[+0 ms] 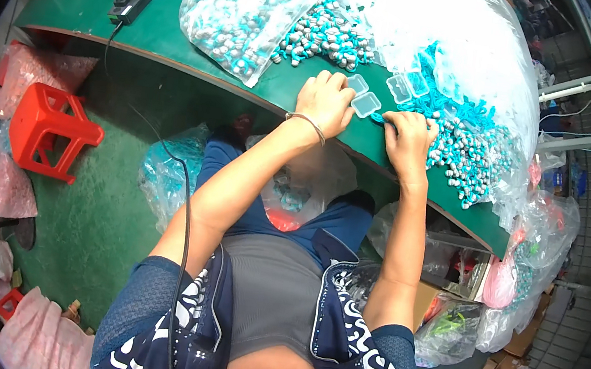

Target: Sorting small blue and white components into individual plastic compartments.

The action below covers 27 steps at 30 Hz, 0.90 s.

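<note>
My left hand (326,104) is at the table's near edge, fingers curled against a small clear plastic box (366,105) that lies open on its hinge. Its grip seems to be on the box's left side, though the fingertips are partly hidden. To the right, my right hand (410,141) pinches a short turquoise cord (379,118) beside the box. Just beyond it lies a second open clear box (399,89). A heap of silver beads with turquoise cords (465,157) spreads to the right of my right hand.
More silver-and-turquoise pieces (332,38) spill beside a filled clear bag (238,19) on the green table (158,39). A large plastic sheet (470,21) covers the far right. A black device (129,7) with a cable sits left. A red stool (48,126) stands on the floor.
</note>
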### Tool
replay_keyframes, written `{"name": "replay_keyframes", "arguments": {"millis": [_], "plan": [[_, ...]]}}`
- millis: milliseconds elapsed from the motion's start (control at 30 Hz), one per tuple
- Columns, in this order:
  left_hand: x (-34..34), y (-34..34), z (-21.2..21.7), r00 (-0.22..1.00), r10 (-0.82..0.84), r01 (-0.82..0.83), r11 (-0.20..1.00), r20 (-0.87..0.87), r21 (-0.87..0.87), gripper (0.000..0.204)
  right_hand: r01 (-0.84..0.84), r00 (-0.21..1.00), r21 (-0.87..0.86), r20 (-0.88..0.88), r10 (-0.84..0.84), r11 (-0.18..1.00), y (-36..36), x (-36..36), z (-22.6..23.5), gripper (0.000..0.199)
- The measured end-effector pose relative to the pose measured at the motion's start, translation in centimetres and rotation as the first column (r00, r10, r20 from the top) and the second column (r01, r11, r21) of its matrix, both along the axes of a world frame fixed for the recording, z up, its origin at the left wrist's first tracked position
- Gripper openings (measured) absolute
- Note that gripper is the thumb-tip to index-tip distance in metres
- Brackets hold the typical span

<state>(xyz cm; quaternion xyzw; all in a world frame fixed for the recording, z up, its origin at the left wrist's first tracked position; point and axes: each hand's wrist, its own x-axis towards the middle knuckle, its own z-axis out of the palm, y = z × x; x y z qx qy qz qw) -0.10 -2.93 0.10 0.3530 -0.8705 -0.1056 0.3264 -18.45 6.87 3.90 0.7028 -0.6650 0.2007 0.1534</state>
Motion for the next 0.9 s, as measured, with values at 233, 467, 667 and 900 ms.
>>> {"name": "replay_keyframes", "arguments": {"millis": [233, 467, 667, 900], "plan": [[-0.5, 1.1, 1.8, 0.999, 0.034, -0.037, 0.997, 0.032, 0.075, 0.043, -0.150, 0.953, -0.105, 0.250, 0.172, 0.983, 0.0, -1.6, 1.1, 0.015], [0.5, -0.4, -0.3, 0.985, -0.155, 0.161, 0.983, -0.076, 0.083, 0.047, -0.284, 0.956, -0.092, 0.056, 0.289, 0.954, -2.4, 1.6, 0.9, 0.017], [0.8, -0.5, -0.2, 0.980, -0.182, 0.189, 0.976, -0.075, 0.105, 0.047, -0.268, 0.954, -0.018, 0.132, 0.268, 0.963, -2.2, 1.8, 0.3, 0.017], [0.9, -0.5, -0.1, 0.976, -0.206, 0.214, 0.970, -0.076, 0.119, 0.048, -0.184, 0.976, 0.010, 0.123, 0.181, 0.983, -2.2, 2.1, 0.2, 0.015]]}}
